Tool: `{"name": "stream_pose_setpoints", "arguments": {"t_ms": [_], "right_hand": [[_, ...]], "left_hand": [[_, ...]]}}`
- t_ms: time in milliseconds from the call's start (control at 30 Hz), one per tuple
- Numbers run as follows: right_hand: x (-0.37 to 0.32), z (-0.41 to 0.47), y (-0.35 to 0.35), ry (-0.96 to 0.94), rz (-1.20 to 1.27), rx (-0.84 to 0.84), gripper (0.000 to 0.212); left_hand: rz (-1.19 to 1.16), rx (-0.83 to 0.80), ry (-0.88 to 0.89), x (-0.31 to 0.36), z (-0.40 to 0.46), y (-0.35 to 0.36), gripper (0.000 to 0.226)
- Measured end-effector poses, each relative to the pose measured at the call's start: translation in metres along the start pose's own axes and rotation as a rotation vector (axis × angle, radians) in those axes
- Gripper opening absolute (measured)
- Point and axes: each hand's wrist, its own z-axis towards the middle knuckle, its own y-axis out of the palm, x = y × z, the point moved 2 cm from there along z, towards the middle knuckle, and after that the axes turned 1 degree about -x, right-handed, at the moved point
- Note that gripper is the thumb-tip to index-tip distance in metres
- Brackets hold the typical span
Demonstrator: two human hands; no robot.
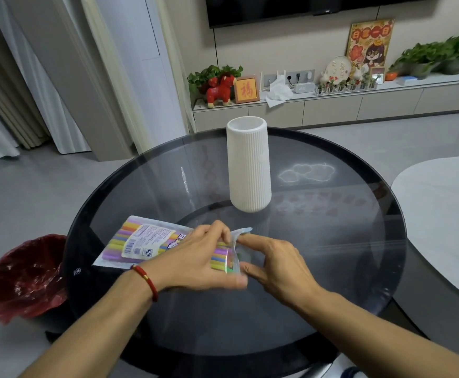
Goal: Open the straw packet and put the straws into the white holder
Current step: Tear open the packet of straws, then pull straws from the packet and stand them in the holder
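Your left hand (195, 257) and right hand (276, 264) pinch the glossy plastic straw packet (138, 242) at its right end, flat on the round dark glass table (332, 241). Ribbed matte white holder (249, 165) stands upright behind, apart.

The straw packet (141, 242) lies on the round table (332, 268) at its near left, both hands at its right end. The holder (249, 165) stands upright behind it, well apart. A lined bin (21, 276) sits left of the table, apparently on the floor.
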Motion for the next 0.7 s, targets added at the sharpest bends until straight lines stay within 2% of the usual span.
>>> {"name": "stream_pose_setpoints", "arguments": {"t_ms": [67, 100, 133, 233, 333, 533, 700], "right_hand": [[0.002, 0.001, 0.001, -0.009, 0.018, -0.009, 0.046], [0.002, 0.001, 0.001, -0.008, 0.038, -0.017, 0.046], [0.002, 0.001, 0.001, -0.004, 0.071, -0.028, 0.044], [-0.001, 0.0, 0.001, 0.003, 0.229, -0.041, 0.036], [-0.005, 0.0, 0.004, -0.006, 0.372, -0.028, 0.02], [0.005, 0.008, -0.011, 0.138, 0.49, 0.061, 0.005], [0.03, 0.006, -0.028, 0.226, 0.53, 0.077, 0.012]], "left_hand": [[0.21, -0.063, 0.061, -0.006, -0.003, -0.001, 0.11], [0.285, -0.051, 0.102, -0.007, -0.002, 0.0, 0.123], [0.311, -0.006, 0.13, -0.006, -0.002, 0.001, 0.126], [0.304, 0.183, 0.179, -0.005, -0.002, 0.0, 0.117], [0.276, 0.262, 0.251, -0.004, -0.006, 0.002, 0.114], [0.353, 0.298, 0.24, -0.008, -0.005, 0.004, 0.099], [0.353, 0.277, 0.12, -0.022, -0.005, -0.001, 0.086]]}}
